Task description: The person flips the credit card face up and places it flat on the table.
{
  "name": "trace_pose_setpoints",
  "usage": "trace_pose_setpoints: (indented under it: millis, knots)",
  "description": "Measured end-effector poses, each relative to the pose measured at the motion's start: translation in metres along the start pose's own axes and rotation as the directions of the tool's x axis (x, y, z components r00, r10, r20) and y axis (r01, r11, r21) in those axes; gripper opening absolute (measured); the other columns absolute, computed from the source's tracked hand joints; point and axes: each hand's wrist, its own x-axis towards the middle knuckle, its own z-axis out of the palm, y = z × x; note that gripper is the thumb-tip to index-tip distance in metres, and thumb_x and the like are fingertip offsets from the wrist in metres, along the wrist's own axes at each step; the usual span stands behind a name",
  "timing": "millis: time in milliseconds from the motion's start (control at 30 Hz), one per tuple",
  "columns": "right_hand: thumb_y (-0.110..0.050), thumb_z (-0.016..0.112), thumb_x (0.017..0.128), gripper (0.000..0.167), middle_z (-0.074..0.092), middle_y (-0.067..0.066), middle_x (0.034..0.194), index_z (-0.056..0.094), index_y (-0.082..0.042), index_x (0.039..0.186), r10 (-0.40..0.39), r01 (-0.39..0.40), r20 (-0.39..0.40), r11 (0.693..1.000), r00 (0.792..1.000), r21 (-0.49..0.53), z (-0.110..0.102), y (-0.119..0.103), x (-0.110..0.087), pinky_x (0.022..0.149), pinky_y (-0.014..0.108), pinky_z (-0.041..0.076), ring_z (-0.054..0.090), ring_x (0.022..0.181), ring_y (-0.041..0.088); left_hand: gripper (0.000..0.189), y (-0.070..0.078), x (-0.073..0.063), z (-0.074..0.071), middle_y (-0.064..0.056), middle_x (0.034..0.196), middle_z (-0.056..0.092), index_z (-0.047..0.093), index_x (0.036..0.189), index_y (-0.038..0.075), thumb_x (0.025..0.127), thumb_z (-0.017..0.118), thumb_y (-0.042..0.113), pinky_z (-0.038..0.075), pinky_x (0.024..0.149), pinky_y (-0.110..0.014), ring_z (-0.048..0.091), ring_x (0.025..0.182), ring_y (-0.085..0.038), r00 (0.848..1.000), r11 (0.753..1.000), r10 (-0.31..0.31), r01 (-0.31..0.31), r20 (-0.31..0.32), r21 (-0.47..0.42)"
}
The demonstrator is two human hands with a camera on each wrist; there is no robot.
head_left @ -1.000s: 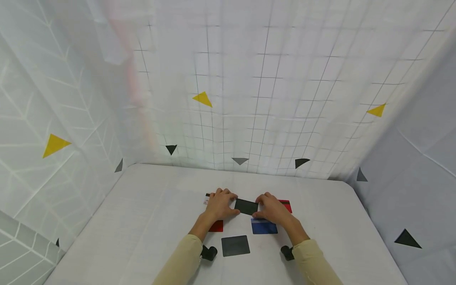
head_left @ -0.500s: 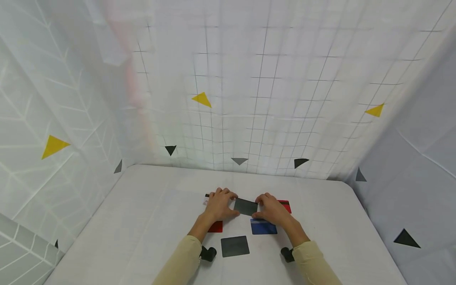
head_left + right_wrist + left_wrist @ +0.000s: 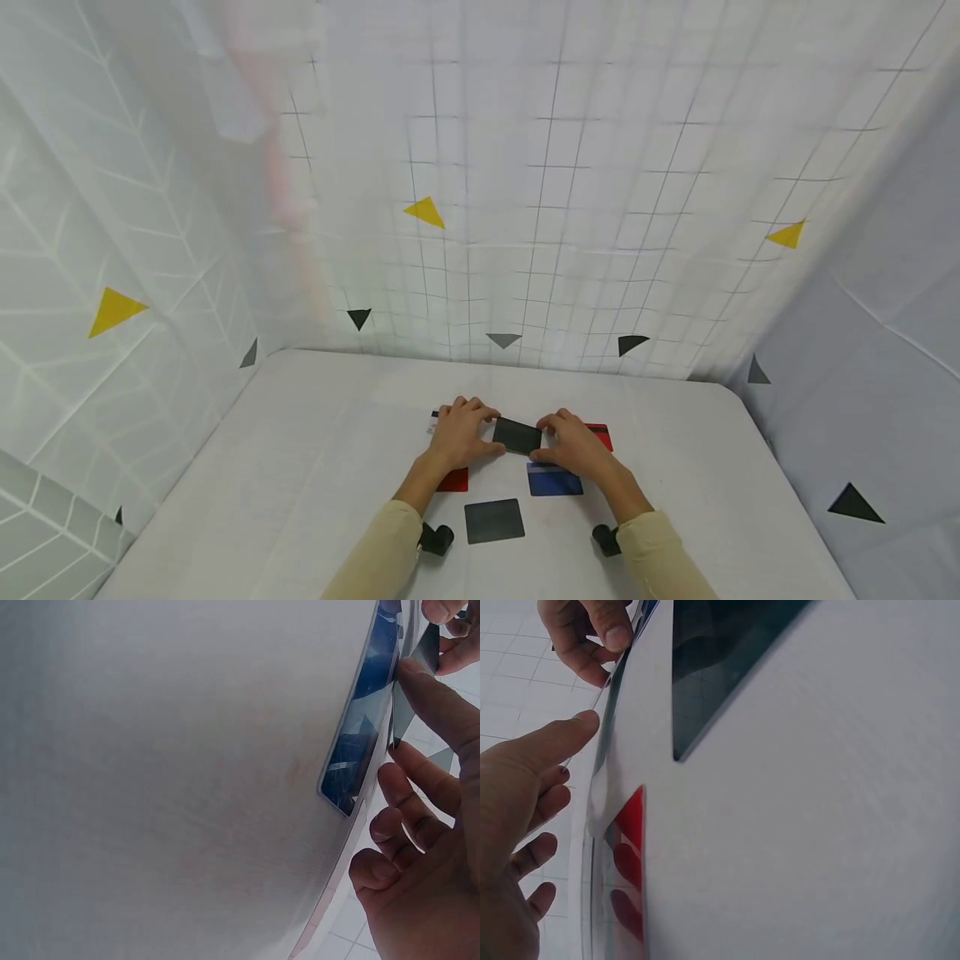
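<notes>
In the head view, a dark card [image 3: 517,436] is held between both hands above the middle of the table. My left hand [image 3: 459,433] grips its left short side, thumb at the near corner and index finger at the far corner. On the opposite short side my right hand [image 3: 573,442] does the same; the right wrist view shows its thumb and index finger [image 3: 420,769] at the card's edge, the other fingers curled loosely. Just below the right hand lies a blue card [image 3: 554,480]. A red card [image 3: 454,480] is partly covered by the left forearm.
Nearest the person lies a second dark card [image 3: 495,522]. Another red card [image 3: 602,436] shows beyond the right hand, and a card with a black stripe [image 3: 434,415] is mostly hidden behind the left. White sheeting [image 3: 502,275] stands behind the white table [image 3: 337,467].
The sheen on the held card goes from dark to lighter and back to dark, as if its tilt shifts slightly. Both hands stay in place, and the cards on the table do not move.
</notes>
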Motion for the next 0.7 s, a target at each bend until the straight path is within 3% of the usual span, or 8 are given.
trace_pose_setpoints:
  millis: [233, 700]
  knots:
    - [-0.047, 0.086, 0.075, 0.061, 0.058, 0.0, 0.103, 0.064, -0.016, 0.123, -0.009, 0.009, -0.01, 1.0, 1.0, 0.011, -0.0006, 0.0011, -0.0009, 0.088, 0.043, 0.053, 0.056, 0.092, 0.017, 0.055, -0.0033, -0.0015, 0.0022, 0.008, 0.114, 0.063, 0.068, 0.129, 0.028, 0.082, 0.077, 0.056, 0.037, 0.094, -0.047, 0.05, 0.11, -0.018, 0.999, 0.999, 0.018, -0.019, -0.03, -0.027]
    - [-0.044, 0.087, 0.076, 0.062, 0.057, -0.001, 0.105, 0.062, -0.016, 0.126, -0.037, 0.043, -0.063, 0.994, 0.997, 0.098, -0.0089, -0.0004, -0.0084, 0.076, 0.033, 0.05, 0.053, 0.086, 0.015, 0.058, -0.0064, -0.0054, -0.0014, 0.005, 0.116, 0.063, 0.066, 0.132, 0.027, 0.082, 0.078, 0.054, 0.038, 0.094, -0.048, 0.049, 0.11, -0.018, 0.999, 0.986, 0.035, -0.038, -0.024, -0.16]
